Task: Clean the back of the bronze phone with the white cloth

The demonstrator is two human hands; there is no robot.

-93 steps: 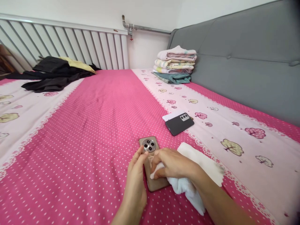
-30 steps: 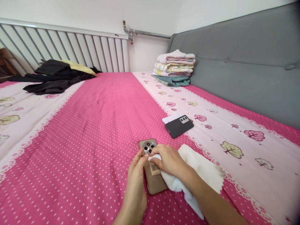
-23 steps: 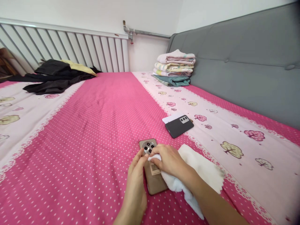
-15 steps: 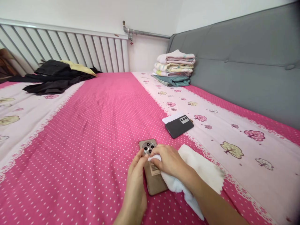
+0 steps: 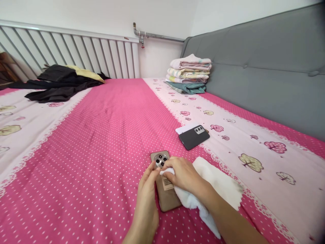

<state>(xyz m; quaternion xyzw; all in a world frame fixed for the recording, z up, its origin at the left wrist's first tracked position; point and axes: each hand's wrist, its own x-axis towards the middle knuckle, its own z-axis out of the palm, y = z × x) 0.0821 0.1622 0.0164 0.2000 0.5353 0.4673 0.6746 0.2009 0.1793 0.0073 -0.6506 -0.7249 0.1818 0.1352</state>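
Observation:
A gold-brown phone lies on the pink dotted bedsheet with its back and round camera ring up, a paper label stuck below the ring. My left hand grips its left edge, fingers along the side and thumb near the camera. Bunched in my right hand is a corner of a white cloth, pressed on the phone's back just under the camera. The rest of the cloth trails under my right wrist and forearm onto the sheet. Part of the phone's right side is hidden by the hand and cloth.
Farther off, a black phone rests partly over a white flat item. Folded cloths are stacked by the grey headboard. Dark clothes lie at the far left before a white radiator.

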